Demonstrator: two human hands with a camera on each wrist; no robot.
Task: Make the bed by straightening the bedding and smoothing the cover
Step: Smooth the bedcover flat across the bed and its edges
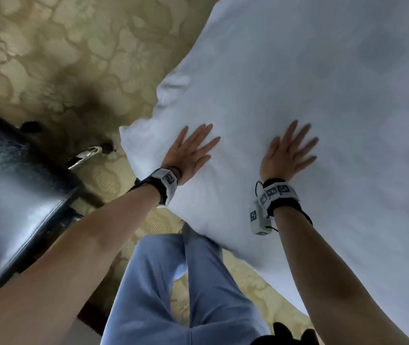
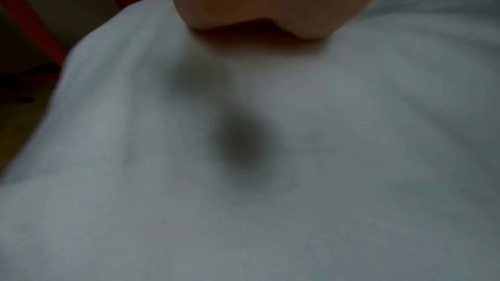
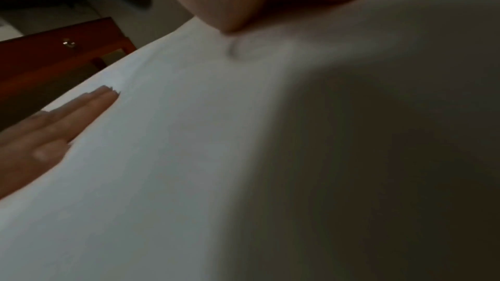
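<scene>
So the white duvet (image 1: 322, 95) was lying across the bed, its corner hanging over the patterned carpet (image 1: 74, 46). A black leather chair (image 1: 11, 195) sat beside. Left hand (image 1: 188, 153) and right hand (image 1: 288, 155) lay flat, fingers spread, pressing the cover.

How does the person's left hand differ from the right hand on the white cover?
The left hand lies near the white cover's bunched corner by the edge; the right hand lies further in on smoother fabric. The left hand's fingers sit closer together, while the right hand's spread wider. Both rest flat, palms down, gripping nothing.
</scene>
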